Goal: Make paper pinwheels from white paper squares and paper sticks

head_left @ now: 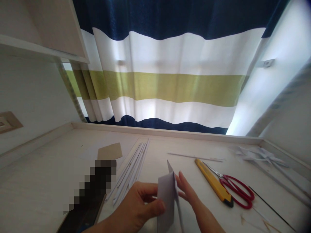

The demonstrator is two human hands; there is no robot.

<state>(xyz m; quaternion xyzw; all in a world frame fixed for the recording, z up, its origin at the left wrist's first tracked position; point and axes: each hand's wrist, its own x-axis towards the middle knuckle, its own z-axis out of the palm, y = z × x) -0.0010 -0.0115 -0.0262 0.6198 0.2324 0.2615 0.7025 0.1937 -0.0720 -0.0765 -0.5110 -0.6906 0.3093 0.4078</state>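
Observation:
A folded piece of white paper stands upright at the bottom middle, its flaps spread apart at the fold. My left hand pinches its left flap, with the thumb on the near face and the fingers behind. On the other side, my right hand holds the paper's right flap, its fingertips partly hidden behind it. Just left of my hands lie several thin rolled paper sticks. To the right are a yellow utility knife and scissors with red handles, lying against each other.
A brown card piece and a dark, pixelated object lie at left. One thin stick lies behind the knife. White paper strips are heaped at right. A raised ledge edges the table below a striped curtain.

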